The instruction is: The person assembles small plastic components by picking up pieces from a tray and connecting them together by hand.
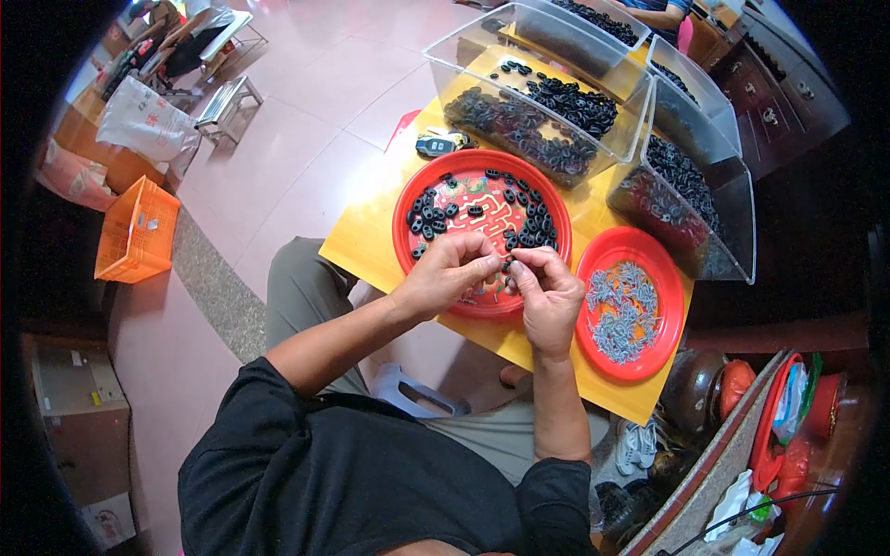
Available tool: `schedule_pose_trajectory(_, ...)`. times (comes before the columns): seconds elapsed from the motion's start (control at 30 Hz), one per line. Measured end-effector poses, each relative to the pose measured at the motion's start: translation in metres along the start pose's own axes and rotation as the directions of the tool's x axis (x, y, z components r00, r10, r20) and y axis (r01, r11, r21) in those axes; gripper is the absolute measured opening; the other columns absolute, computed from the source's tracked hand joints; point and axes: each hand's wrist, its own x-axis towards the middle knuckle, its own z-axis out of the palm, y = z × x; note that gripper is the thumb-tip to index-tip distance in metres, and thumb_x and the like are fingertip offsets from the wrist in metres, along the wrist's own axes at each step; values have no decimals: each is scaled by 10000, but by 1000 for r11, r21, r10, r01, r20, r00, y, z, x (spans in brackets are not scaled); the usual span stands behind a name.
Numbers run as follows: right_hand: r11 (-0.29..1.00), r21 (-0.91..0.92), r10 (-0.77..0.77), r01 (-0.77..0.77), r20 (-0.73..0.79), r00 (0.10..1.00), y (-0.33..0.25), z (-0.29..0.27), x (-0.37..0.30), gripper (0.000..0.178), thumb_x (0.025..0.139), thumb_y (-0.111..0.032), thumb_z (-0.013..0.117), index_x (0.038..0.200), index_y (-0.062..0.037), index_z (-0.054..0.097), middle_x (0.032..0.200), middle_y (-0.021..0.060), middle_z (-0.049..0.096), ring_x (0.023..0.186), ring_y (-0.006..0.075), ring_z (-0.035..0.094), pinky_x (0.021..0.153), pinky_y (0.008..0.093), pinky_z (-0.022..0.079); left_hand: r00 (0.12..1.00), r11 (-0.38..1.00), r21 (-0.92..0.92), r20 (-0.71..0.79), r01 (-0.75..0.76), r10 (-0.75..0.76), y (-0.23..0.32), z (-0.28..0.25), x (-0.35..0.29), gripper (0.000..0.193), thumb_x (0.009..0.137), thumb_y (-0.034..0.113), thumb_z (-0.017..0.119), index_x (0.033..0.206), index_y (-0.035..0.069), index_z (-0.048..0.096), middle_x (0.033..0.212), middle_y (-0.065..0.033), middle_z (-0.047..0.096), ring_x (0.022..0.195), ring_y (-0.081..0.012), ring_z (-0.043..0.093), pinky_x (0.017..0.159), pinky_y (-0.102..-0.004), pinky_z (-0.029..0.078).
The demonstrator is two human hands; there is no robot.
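Over the near part of a round red tray [402, 199], both hands meet with closed fingertips. My right hand [553, 306] pinches a small black oval piece [509, 264] between thumb and fingers. Thumb and forefinger of my left hand [452, 271] press together right beside that piece; what they hold, if anything, is hidden. Around the tray lie many loose black oval pieces with two holes [538, 222], some in a cluster at the left side. To the right of my right hand, a smaller red plate [638, 371] holds a heap of small grey screw-like pieces [623, 315].
Clear plastic bins [547, 153] full of black pieces stand at the table's far side and right. A key fob [440, 144] lies behind the tray on the yellow tabletop [362, 236]. An orange crate [139, 232] and a step stool [227, 109] are on the floor at left.
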Motion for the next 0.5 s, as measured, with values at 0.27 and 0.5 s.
schedule_pose_trajectory(0.27,991,128,49,-33,-121,991,-7,-13,8,122,833,14,627,953,15,646,738,19,617,581,59,545,516,191,475,997,993,91,0,-80,80,7,4,20,172,912,147,533,795,24,563,696,-23,572,619,-75,541,531,-228,432)
schedule_pose_trajectory(0.5,980,189,-16,64,-241,970,-22,-40,12,138,817,24,641,954,22,647,744,37,617,580,69,542,487,193,465,941,505,819,117,-272,317,-12,9,30,111,750,89,634,785,0,578,779,-159,579,723,-329,601,643,-412,490)
